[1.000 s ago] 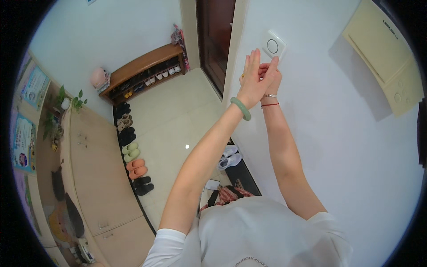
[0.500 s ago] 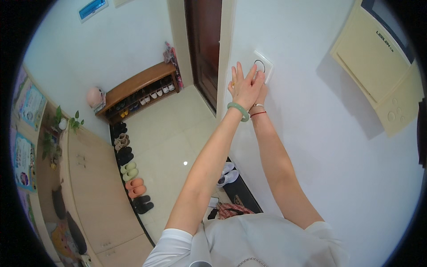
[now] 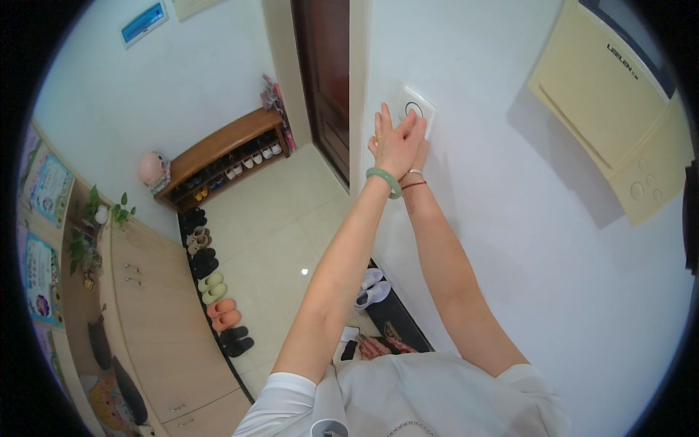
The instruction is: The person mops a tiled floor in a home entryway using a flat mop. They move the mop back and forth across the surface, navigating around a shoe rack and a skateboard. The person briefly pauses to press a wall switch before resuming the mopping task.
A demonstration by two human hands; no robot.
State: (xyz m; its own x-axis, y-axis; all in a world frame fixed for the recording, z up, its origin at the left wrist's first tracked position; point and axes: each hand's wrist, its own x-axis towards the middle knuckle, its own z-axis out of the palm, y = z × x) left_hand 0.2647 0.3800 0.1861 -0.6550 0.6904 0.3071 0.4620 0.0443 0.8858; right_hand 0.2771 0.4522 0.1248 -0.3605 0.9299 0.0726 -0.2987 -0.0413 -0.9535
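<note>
My left hand, with a pale green bangle at the wrist, reaches to a square white wall plate with a dark ring on its face. Its fingers are spread, and the tips lie over the plate's lower part, near the ring. Just right of it and partly behind it is my right hand, wearing a silver bracelet and a red cord. Most of the right hand's fingers are hidden by the left hand. Whether anything small sits between the hands and the plate cannot be seen.
A cream intercom panel juts from the wall at right. Left of the plate stands a dark brown door. A wooden shoe bench and several pairs of shoes line the floor beside a light wooden cabinet. A dark mat lies below my arms.
The whole view has shifted slightly, so the hands and plate appear a little further left. Both hands remain at the plate with nearly the same pose.
</note>
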